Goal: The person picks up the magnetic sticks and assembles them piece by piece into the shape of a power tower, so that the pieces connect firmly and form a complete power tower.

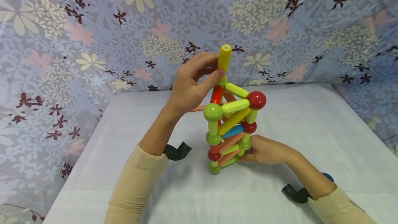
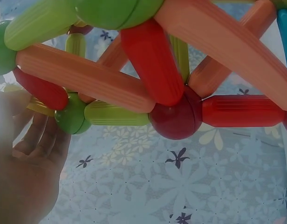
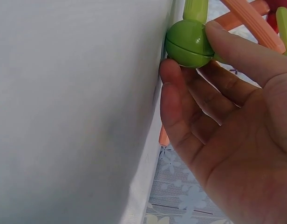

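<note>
A tall tower of toy rods and balls [image 1: 230, 127] stands on the white table, built of green, red, yellow, blue and salmon pieces. At its top, my left hand [image 1: 190, 82] pinches an upright yellow rod [image 1: 224, 58] near its lower end, thumb in front and fingers behind. In the left wrist view, the left hand [image 2: 31, 163] is beside a green ball [image 2: 72, 114] at a corner. Low on the tower's right side, my right hand [image 1: 269, 150] holds a green ball [image 3: 190, 43] at the base, thumb on one side and fingertips on the other.
White cloth covers the table [image 1: 155, 113]. A flowered curtain [image 1: 174, 27] hangs behind and along the sides. A blue ball [image 1: 328, 176] is partly hidden by my right forearm. Black straps [image 1: 178, 151] stick out at both wrists. One salmon rod [image 1: 197, 108] juts out left of the tower.
</note>
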